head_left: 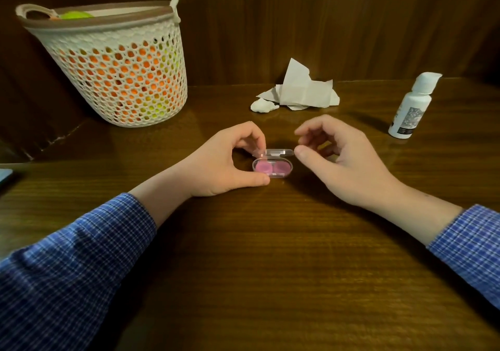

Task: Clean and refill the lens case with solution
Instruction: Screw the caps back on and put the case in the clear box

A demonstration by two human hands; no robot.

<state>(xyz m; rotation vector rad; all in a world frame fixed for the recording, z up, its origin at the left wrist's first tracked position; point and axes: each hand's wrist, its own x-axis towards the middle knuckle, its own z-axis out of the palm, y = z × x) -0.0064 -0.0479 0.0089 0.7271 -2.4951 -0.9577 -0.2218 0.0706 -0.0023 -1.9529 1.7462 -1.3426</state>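
Observation:
A small clear lens case with two pink round cups inside lies on the wooden table, its hinged lid raised at the back. My left hand pinches the case: fingers on the lid's left corner, thumb against the front left edge. My right hand hovers just right of the case, fingers curled and apart, thumb tip close to the lid's right end, holding nothing. A white solution bottle with its cap on stands at the far right.
Crumpled white tissue lies behind the case near the back wall. A white perforated basket holding orange and green things stands at the back left. A dark wooden panel rises behind the table. A flat object's edge shows at the far left.

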